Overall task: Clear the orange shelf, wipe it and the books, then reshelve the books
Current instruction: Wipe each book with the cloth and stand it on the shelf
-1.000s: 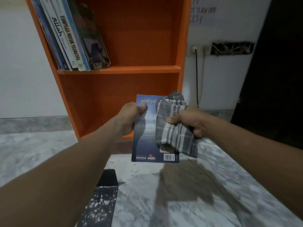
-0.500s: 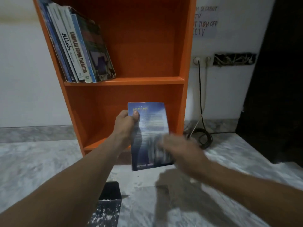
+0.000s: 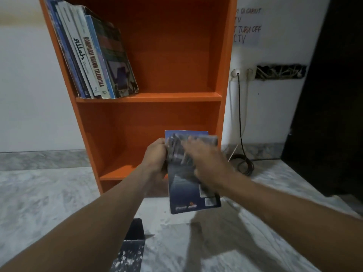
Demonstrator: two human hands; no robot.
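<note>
The left hand [image 3: 156,160] pinches the left edge of a blue book [image 3: 186,195], with the thumb on the front and the fingers behind. This keeps the book standing up flat so it does not wobble. The book is up in the air, near us, in front of the bottom part of the orange shelf [image 3: 149,99]. Its back cover faces the person, which gives the right hand [image 3: 204,163] a flat face to rub.

The right hand lies over the top half of the cover with a grey cloth [image 3: 175,152]. It is very blurry, so I cannot tell if its fingers curl round the cloth or press flat on it. I think this is the wiping step for this one book.

More books [image 3: 94,55] stand on the upper board, far and to the left. They lean on the side of the shelf, which stops them from falling over. I think the blue book will go beside them once it is clean.

One white spine says "Allah". The next one says "KOMPILASI HUKUM TELEMATIKA". A paper sign [image 3: 247,26] on the far right wall shows "TURN OFF" and "CTV". The blue book has a white barcode patch at its bottom right corner.

A black cord [image 3: 240,118] hangs from a plug [image 3: 237,72] under the sign. A dark box [image 3: 133,242] sits on the floor [image 3: 39,193], near us.
</note>
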